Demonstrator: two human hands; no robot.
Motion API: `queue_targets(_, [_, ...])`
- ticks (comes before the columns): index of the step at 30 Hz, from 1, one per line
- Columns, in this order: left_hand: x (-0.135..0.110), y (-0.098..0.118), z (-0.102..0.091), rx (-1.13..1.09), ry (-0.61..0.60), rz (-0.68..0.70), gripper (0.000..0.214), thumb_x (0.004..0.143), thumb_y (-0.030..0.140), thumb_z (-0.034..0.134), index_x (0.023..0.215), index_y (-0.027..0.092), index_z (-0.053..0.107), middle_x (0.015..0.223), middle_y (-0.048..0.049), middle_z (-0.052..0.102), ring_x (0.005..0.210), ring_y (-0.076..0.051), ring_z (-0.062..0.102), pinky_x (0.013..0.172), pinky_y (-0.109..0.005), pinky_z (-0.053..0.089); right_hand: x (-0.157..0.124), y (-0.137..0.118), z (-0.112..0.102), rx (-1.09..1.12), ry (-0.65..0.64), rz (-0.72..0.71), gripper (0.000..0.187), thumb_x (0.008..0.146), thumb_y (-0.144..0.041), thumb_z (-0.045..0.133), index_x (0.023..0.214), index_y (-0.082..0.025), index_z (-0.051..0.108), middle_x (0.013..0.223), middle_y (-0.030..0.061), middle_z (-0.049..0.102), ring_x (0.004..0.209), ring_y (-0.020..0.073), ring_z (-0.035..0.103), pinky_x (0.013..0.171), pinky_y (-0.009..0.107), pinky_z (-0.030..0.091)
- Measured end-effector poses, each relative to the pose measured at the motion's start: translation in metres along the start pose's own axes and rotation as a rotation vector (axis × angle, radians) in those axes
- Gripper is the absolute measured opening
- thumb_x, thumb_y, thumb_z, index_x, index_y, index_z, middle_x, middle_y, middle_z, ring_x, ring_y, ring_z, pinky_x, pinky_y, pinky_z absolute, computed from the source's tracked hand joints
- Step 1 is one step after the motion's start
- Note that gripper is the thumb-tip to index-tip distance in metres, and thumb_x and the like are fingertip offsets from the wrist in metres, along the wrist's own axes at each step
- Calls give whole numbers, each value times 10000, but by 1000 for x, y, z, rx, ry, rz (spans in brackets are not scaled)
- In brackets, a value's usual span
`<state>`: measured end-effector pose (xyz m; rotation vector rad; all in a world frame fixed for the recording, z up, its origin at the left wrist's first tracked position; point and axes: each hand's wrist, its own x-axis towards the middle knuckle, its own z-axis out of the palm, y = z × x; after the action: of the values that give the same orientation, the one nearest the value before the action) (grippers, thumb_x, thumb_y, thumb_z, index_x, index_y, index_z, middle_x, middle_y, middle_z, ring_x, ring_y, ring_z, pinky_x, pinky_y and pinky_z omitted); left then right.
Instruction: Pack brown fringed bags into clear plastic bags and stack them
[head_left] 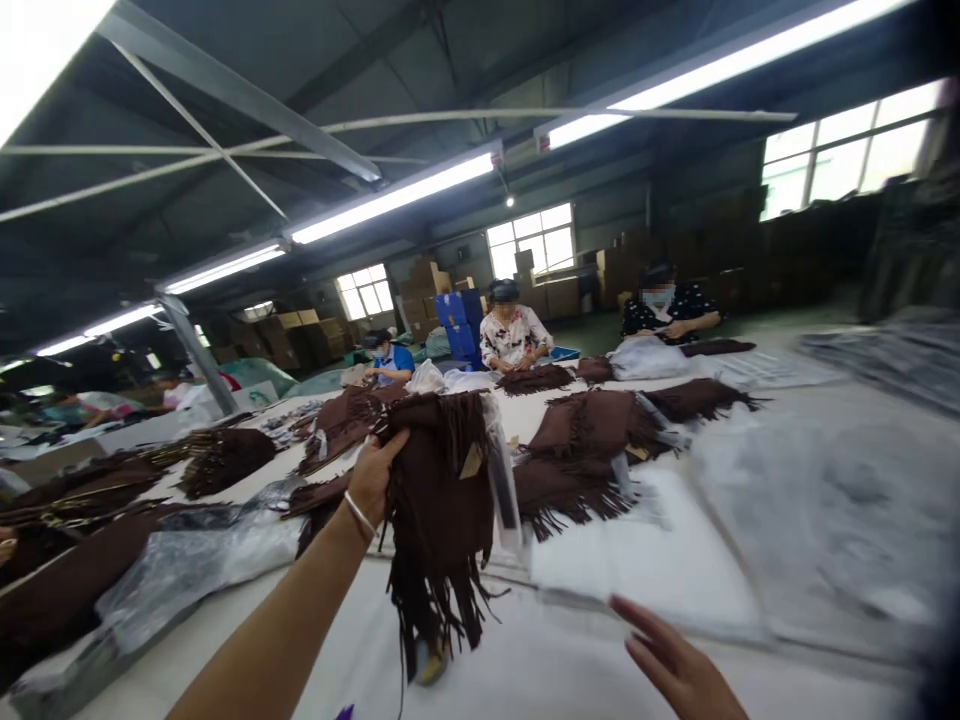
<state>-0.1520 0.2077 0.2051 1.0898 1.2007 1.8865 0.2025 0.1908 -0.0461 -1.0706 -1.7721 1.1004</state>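
Two bare hands, well apart. Left hand (373, 480) clamped on the upper left edge of a folded brown fringed scarf (442, 490), thumb on the near face, so it hangs over the white table (356, 650) with lower fringe loose; edge grip probably keeps the tan tag (471, 462) and face uncovered. Clear plastic strip (506, 500) hangs along its right side; can't tell if attached. Right hand (679, 660) empty, fingers spread, blurred, just short of the white sheets (645, 560). Those lie flat near the right hand, likely for easy reach. Beyond them, more brown scarves (585, 430) in loose piles, fringes splayed, probably grouped by kind. Crumpled plastic bag (217, 550) to the left, cloudy plastic film (832, 490) to the right. Across the table: person in a floral shirt (514, 335), person in black (664, 315), blue crates (459, 325) behind.
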Motion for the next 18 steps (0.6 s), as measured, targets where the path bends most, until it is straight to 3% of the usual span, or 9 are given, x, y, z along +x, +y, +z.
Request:
queue_targets(2, [-31,-2,24,-159,-65,-107,387,632,239,767,979,135,630,788,-40,715,645,-183,677,687,-332,584,20,-33,-6,187,-63,-55,585,813,-475,554,1341,-270,410,1391,59,442,1277,248,403,1038,441,383])
queue_targets(4, [-59,-15,44,-260,-117,-176,368,664,227,748,1001,147,624,791,-31,716,675,-183,683,716,-326,583,31,-62,-8,337,-80,-80,699,760,-477,630,1363,-244,366,1386,94,444,1290,249,382,1065,466,325])
queue_targets(7, [-91,-48,62,-393,-143,-238,346,699,241,725,1020,173,615,830,-19,717,754,-187,686,769,-327,571,21,-87,-9,508,-236,-41,638,732,-478,666,1275,-200,480,1214,107,599,1154,280,523,1002,492,386])
queue_targets(9, [-106,-76,63,-433,-126,-285,367,703,273,724,1037,180,605,885,-29,715,813,-194,680,800,-335,559,-1,-92,-15,487,-253,-10,532,740,-469,660,1178,-183,568,1115,86,652,1075,288,570,951,480,431])
queue_targets(11, [-117,-105,54,-329,-99,-304,422,707,330,719,1075,172,586,960,-55,703,864,-200,668,820,-342,545,-25,-94,-30,381,-171,24,488,756,-454,646,1162,-190,583,1116,69,652,1065,282,572,937,448,447])
queue_targets(14, [-131,-148,24,97,-201,-288,465,706,405,698,1081,151,592,984,-79,691,878,-206,652,822,-361,528,-50,-103,-70,65,-68,100,541,780,-429,614,1269,-229,500,1117,47,653,1026,251,596,905,399,473])
queue_targets(16, [-140,-171,0,305,-309,-311,416,641,405,738,947,137,650,853,-70,698,821,-219,645,808,-395,520,-56,-113,-97,-220,-100,133,510,784,-402,600,1263,-251,510,1084,34,667,977,237,616,861,369,490])
queue_targets(18, [-149,-187,-20,383,-342,-341,339,558,371,788,783,145,672,743,-52,674,792,-236,625,831,-451,494,-57,-121,-117,-477,-179,124,426,778,-356,594,1194,-269,573,1079,26,668,965,231,616,849,351,486])
